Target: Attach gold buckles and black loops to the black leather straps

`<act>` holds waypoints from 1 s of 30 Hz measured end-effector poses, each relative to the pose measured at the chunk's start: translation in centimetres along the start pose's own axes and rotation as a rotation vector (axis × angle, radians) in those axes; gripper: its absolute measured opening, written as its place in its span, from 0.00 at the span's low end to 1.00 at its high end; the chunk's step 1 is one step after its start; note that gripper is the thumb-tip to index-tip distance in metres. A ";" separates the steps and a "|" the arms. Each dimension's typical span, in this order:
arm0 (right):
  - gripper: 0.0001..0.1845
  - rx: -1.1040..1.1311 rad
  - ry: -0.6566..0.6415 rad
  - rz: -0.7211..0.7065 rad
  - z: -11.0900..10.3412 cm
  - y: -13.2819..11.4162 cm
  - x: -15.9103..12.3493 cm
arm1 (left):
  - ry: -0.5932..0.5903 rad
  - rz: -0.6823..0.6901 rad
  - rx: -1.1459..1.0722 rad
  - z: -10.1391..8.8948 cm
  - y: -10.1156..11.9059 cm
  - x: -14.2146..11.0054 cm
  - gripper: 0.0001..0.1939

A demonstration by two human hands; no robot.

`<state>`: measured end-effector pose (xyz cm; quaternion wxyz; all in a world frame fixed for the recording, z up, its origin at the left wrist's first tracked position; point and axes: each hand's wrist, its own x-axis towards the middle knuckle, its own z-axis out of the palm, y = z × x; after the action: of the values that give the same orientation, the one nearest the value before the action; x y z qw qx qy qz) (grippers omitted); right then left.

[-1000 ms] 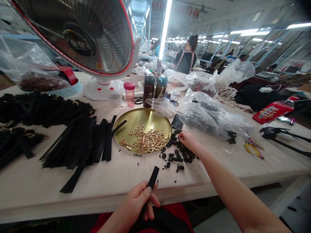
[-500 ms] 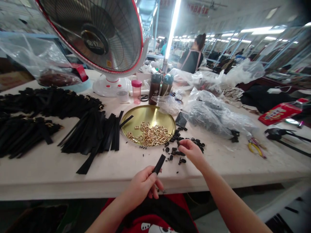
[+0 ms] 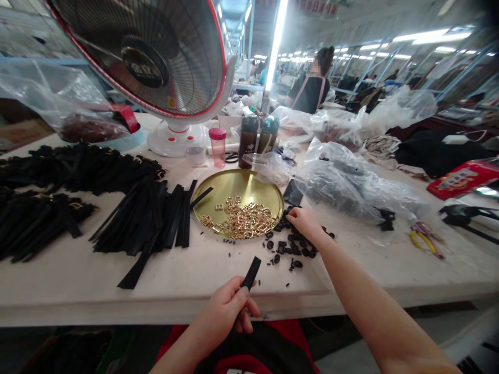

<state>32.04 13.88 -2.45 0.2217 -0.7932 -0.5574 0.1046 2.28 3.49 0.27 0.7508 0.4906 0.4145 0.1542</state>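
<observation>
My left hand [image 3: 231, 301] is closed around a short black strap [image 3: 251, 272], whose flat end sticks up past the thumb near the table's front edge. My right hand [image 3: 306, 222] reaches into a pile of small black loops [image 3: 300, 248], beside the right rim of a round gold tray [image 3: 200, 189]. Its thumb and fingertips are pressed together; whatever they pinch is hidden. Gold buckles [image 3: 249, 221] lie heaped in the front half of the tray. Several long black straps [image 3: 128, 223] lie fanned out to the tray's left, one resting over its rim.
Bundles of black straps with buckles [image 3: 74, 166] cover the left side. A large fan [image 3: 177, 136] stands behind them. Two dark bottles [image 3: 248, 143] and a pink cup [image 3: 218, 148] stand behind the tray. Right are plastic bags [image 3: 343, 182] and yellow-handled pliers [image 3: 424, 241]. A person [image 3: 312, 88] sits farther back.
My right hand has moved forward, deeper into the pile of black loops and nearer the tray. My left hand still holds the strap, slightly lower in view.
</observation>
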 end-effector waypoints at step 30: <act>0.12 1.357 -0.479 0.439 1.2 -7.7 -16.5 | -0.103 0.001 0.340 -0.7 0.9 -1.6 0.15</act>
<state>19.23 1.01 -1.28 0.5085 -0.5308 -0.2326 0.6368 0.90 3.30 1.64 0.6771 0.6180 0.3955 0.0567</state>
